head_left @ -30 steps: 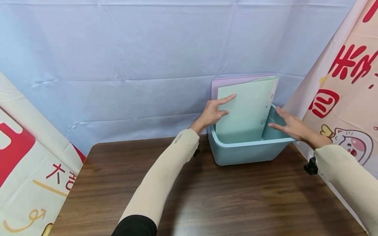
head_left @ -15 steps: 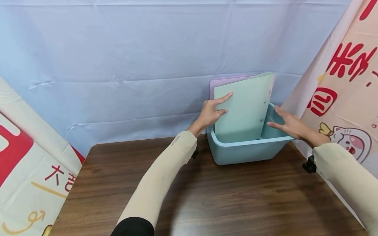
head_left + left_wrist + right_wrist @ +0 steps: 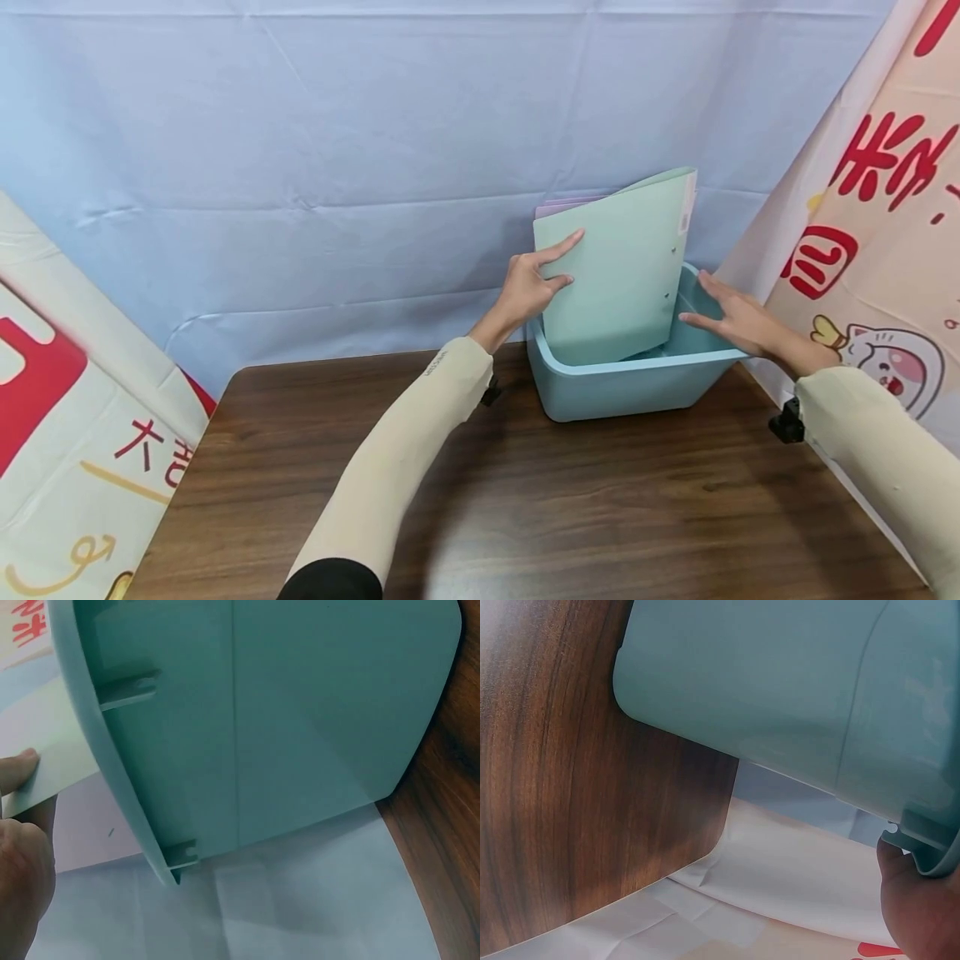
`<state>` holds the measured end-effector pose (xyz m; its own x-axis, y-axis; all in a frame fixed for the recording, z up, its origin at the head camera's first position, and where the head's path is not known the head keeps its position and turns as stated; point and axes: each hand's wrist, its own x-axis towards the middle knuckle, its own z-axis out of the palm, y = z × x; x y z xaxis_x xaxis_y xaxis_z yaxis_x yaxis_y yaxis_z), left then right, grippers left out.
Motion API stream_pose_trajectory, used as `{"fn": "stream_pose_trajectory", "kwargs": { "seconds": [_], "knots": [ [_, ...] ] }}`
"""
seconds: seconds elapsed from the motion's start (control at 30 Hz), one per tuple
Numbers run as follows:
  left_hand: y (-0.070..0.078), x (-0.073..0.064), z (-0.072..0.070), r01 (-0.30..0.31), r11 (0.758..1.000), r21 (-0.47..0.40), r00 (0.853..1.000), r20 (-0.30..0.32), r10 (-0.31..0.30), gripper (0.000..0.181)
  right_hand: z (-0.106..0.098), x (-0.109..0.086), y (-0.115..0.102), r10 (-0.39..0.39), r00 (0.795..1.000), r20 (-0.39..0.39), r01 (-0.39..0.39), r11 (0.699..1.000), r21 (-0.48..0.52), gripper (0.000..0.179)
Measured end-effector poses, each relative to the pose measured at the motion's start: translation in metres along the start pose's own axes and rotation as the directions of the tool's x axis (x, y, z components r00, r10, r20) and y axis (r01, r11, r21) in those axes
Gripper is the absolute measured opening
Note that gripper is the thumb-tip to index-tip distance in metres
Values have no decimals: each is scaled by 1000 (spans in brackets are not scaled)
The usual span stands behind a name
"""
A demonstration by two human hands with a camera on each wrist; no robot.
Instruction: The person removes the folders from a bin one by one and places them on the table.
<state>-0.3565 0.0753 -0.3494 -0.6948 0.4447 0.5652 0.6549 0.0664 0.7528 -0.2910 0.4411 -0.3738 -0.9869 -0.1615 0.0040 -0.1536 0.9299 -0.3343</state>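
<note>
A pale green file folder [image 3: 611, 271] with a white label strip leans inside a blue-green plastic bin [image 3: 622, 396]. My left hand [image 3: 525, 287] pinches its left edge, thumb and index finger on the front and the other fingers behind, as the left wrist view shows. The folder is tilted, its right top corner highest. Behind it stands a purple folder [image 3: 553, 207], mostly hidden in the head view; its lower part shows in the left wrist view. On the right, my right hand [image 3: 742, 321] grips the bin's end rim, with a finger hooked under the rim [image 3: 937, 862] outside.
The bin stands on a dark wood table [image 3: 570, 508], near its back right corner. A light blue cloth [image 3: 337, 167] hangs behind the table. Printed banners hang on the right [image 3: 892, 250] and the left [image 3: 75, 433].
My left hand has shifted slightly left, drawing the green folder up and tilting it. More of the purple folder is covered now. The right hand stays at the rim.
</note>
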Motion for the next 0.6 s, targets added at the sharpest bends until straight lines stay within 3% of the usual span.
{"fn": "stream_pose_trajectory", "kwargs": {
  "seconds": [0.17,0.37,0.6],
  "knots": [
    [2,-1,-5,-53,999,-4,998,-33,53,73,0,0,-1,-1,1000,1,1,1000,0,96],
    [3,-3,-9,-66,998,-23,996,-67,64,73,0,1,-2,28,999,22,-28,1000,2,98],
    [36,-13,-15,-26,998,-61,995,-95,20,66,-1,0,-2,29,999,18,-29,1000,-1,98]
  ]
}}
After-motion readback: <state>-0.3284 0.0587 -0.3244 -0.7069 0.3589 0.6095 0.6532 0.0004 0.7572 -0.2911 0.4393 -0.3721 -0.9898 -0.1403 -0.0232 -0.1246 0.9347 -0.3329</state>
